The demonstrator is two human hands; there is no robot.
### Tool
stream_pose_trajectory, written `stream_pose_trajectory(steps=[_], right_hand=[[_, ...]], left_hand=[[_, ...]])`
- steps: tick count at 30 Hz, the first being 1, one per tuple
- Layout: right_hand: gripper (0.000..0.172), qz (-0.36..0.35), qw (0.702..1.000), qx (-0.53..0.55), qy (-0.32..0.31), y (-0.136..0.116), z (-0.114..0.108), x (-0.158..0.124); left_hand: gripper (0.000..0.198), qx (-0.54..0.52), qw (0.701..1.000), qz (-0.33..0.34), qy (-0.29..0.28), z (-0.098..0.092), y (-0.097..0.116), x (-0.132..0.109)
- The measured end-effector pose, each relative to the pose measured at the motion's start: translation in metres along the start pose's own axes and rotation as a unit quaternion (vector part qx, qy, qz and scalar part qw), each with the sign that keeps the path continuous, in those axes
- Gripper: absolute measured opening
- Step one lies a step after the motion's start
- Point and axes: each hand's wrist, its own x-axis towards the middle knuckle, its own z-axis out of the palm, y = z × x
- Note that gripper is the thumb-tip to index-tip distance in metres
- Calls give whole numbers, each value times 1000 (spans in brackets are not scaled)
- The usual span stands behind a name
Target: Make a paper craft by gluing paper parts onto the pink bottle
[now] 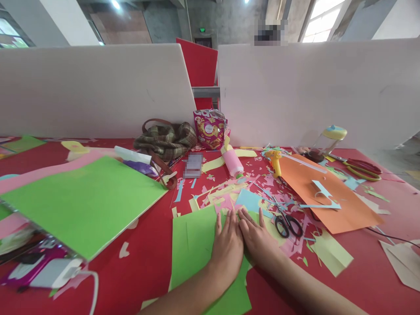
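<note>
A green paper sheet lies on the red table right in front of me. My left hand rests flat on it, fingers together and stretched out. Beside it, touching, my right hand also presses flat on the sheet's right part. Neither hand holds anything. Black-handled scissors lie just right of my right hand among paper scraps.
A stack of large green and pink sheets fills the left. An orange sheet, a yellow glue gun, a pink bottle, red-handled scissors, a plaid bag and a snack pouch stand farther back. White partitions close off the far edge.
</note>
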Motion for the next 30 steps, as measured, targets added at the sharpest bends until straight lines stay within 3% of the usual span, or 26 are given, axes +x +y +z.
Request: stream_pose_trajectory(steps=[8, 21, 30], right_hand=[[37, 16, 999, 50, 9, -2, -7, 0], [23, 40, 994, 81, 57, -3, -11, -1], [24, 45, 994, 78, 56, -6, -13, -2]], left_hand=[[37, 24, 999, 6, 26, 1, 5, -1], [36, 33, 999, 8, 16, -6, 11, -2], [36, 35, 999, 7, 17, -8, 11, -2]])
